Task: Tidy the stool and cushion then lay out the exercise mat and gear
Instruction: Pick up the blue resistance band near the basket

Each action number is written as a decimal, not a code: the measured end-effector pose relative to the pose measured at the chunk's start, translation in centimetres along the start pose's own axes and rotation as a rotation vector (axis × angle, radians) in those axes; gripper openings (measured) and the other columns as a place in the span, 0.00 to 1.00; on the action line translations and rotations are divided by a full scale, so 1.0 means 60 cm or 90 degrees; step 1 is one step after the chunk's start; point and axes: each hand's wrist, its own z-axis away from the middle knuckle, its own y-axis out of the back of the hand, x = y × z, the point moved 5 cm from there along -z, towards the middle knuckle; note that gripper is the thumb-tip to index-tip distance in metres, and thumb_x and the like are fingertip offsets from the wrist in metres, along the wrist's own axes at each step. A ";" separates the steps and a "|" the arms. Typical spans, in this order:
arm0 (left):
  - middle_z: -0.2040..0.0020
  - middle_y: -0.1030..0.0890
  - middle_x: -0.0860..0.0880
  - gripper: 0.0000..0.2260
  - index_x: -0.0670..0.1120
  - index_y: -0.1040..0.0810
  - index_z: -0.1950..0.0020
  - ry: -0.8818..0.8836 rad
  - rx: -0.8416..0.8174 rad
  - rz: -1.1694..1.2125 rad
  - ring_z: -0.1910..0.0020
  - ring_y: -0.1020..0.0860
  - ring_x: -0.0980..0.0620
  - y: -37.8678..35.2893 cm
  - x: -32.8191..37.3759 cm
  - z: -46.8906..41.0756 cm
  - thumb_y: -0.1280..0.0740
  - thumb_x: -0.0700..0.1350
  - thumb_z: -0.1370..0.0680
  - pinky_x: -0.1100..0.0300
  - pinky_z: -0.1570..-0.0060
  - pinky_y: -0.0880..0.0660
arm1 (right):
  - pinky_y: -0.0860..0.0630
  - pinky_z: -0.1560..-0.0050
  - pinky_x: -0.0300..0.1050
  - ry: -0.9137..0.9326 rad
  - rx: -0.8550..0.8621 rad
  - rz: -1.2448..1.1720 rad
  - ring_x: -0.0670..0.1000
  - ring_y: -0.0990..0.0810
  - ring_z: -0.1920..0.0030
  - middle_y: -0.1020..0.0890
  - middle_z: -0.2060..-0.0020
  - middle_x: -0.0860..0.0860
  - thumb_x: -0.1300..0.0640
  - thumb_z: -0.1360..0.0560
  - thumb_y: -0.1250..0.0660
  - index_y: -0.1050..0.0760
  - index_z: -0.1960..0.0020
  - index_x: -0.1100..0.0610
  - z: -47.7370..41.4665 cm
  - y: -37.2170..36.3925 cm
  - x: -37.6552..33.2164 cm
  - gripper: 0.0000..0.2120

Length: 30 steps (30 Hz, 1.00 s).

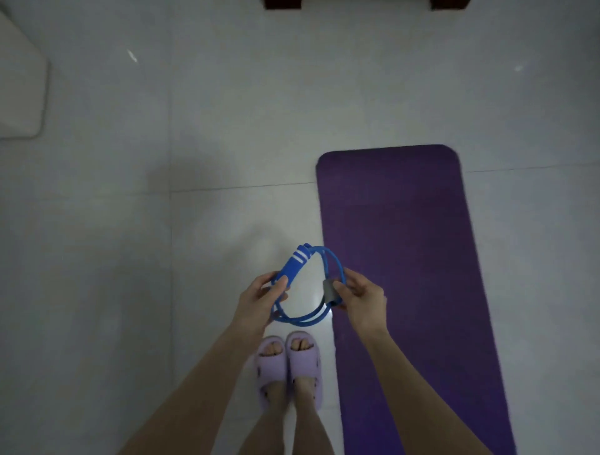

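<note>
A blue resistance band [298,320], made of tube loops with foam handles, hangs between both hands above the floor. My left hand [259,297] grips a blue handle with white stripes. My right hand [362,297] pinches the grey joint in the middle of the band. A purple exercise mat [406,259] lies unrolled flat on the floor to the right, running from the middle of the view down to the bottom edge. The band hangs just left of the mat's left edge. No stool or cushion can be made out for certain.
Pale floor tiles [194,130] fill the view. My feet in lilac slippers [289,367] stand just left of the mat. A white rounded object [19,84] sits at the far left edge. Dark furniture legs [282,4] show at the top.
</note>
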 end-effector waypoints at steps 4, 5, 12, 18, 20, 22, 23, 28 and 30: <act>0.55 0.23 0.46 0.10 0.43 0.23 0.43 0.003 0.055 0.010 0.53 0.26 0.50 0.029 -0.095 -0.145 0.33 0.45 0.23 0.52 0.54 0.29 | 0.23 0.68 0.31 -0.015 -0.020 0.016 0.45 0.19 0.59 0.17 0.52 0.56 0.66 0.25 0.32 0.25 0.36 0.61 -0.125 -0.056 0.117 0.17; 0.56 0.23 0.47 0.10 0.43 0.23 0.43 0.000 0.054 0.008 0.53 0.25 0.50 0.035 -0.120 -0.180 0.33 0.44 0.23 0.52 0.53 0.28 | 0.23 0.68 0.31 -0.010 -0.021 0.026 0.44 0.19 0.59 0.18 0.53 0.55 0.66 0.25 0.32 0.25 0.36 0.61 -0.153 -0.066 0.144 0.17; 0.54 0.20 0.50 0.08 0.49 0.22 0.45 0.010 0.040 -0.040 0.56 0.23 0.55 0.077 -0.284 -0.405 0.31 0.46 0.24 0.63 0.62 0.26 | 0.19 0.49 0.51 0.027 -0.022 0.063 0.53 0.17 0.51 0.16 0.49 0.57 0.64 0.25 0.32 0.23 0.37 0.60 -0.333 -0.132 0.315 0.16; 0.51 0.19 0.50 0.12 0.48 0.22 0.42 0.000 0.043 -0.036 0.56 0.21 0.56 0.086 -0.393 -0.564 0.30 0.47 0.25 0.60 0.59 0.25 | 0.19 0.49 0.50 0.073 0.008 0.094 0.50 0.17 0.53 0.16 0.54 0.52 0.66 0.25 0.32 0.22 0.39 0.58 -0.457 -0.172 0.424 0.15; 0.50 0.19 0.47 0.14 0.45 0.23 0.41 -0.004 0.046 -0.025 0.56 0.22 0.52 0.082 -0.414 -0.590 0.30 0.45 0.25 0.55 0.55 0.25 | 0.20 0.47 0.51 0.075 0.008 0.108 0.51 0.17 0.52 0.16 0.55 0.50 0.66 0.25 0.32 0.22 0.39 0.58 -0.475 -0.178 0.447 0.15; 0.51 0.20 0.45 0.14 0.42 0.23 0.40 0.003 0.064 -0.012 0.57 0.24 0.49 0.082 -0.424 -0.608 0.31 0.43 0.24 0.53 0.54 0.27 | 0.20 0.46 0.51 0.067 0.011 0.121 0.50 0.17 0.52 0.16 0.55 0.50 0.66 0.25 0.32 0.22 0.39 0.58 -0.493 -0.181 0.462 0.15; 0.51 0.20 0.45 0.14 0.41 0.24 0.39 0.004 0.070 -0.008 0.57 0.25 0.49 0.081 -0.428 -0.611 0.31 0.42 0.24 0.53 0.54 0.27 | 0.21 0.46 0.48 0.065 0.013 0.124 0.49 0.18 0.53 0.16 0.54 0.50 0.65 0.26 0.31 0.23 0.38 0.58 -0.494 -0.181 0.466 0.16; 0.49 0.21 0.51 0.13 0.45 0.25 0.40 0.029 0.102 -0.011 0.60 0.24 0.65 0.090 -0.415 -0.566 0.32 0.42 0.24 0.73 0.62 0.29 | 0.28 0.56 0.26 0.040 0.002 0.158 0.47 0.22 0.47 0.21 0.45 0.48 0.59 0.28 0.27 0.29 0.31 0.57 -0.455 -0.178 0.435 0.26; 0.43 0.25 0.51 0.17 0.45 0.27 0.35 0.036 0.116 -0.020 0.48 0.25 0.61 0.093 -0.405 -0.550 0.31 0.43 0.24 0.68 0.52 0.31 | 0.29 0.59 0.24 0.038 0.010 0.156 0.46 0.23 0.47 0.22 0.44 0.47 0.57 0.28 0.27 0.30 0.31 0.56 -0.448 -0.176 0.422 0.28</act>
